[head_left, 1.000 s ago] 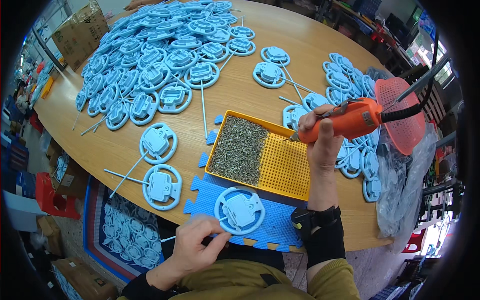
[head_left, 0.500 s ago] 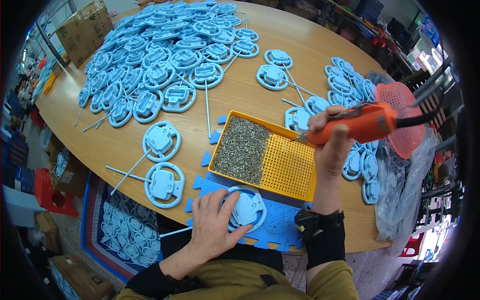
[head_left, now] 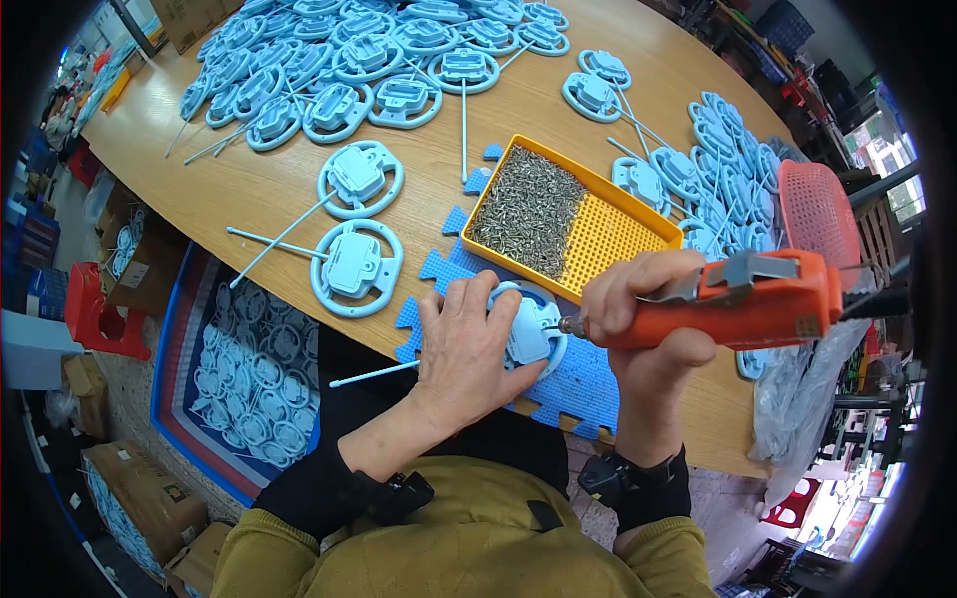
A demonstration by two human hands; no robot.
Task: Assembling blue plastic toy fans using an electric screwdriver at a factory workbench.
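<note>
My left hand (head_left: 461, 344) presses and grips a light-blue plastic wheel-shaped part (head_left: 530, 331) with a thin stick. The part lies on a blue foam mat (head_left: 590, 387) at the table's near edge. Wrapped in my right hand (head_left: 646, 344) is an orange electric screwdriver (head_left: 753, 304), held nearly level. Its bit meets the right side of the part's raised middle; whether a screw sits under it is too small to tell. Just beyond stands a yellow tray (head_left: 623, 234), its left half filled with small metal screws (head_left: 526, 211).
Two similar parts (head_left: 357, 267) lie left of the mat. A large pile of them (head_left: 369, 50) covers the far left, and another group (head_left: 723, 179) lies at right beside a pink basket (head_left: 819, 214) and clear plastic bags (head_left: 807, 399). Below left, a blue-rimmed bin (head_left: 159, 389) holds more.
My right hand has brought the screwdriver down and nearer, from over the tray to the part. My left hand stays on the part. The whole view has shifted.
</note>
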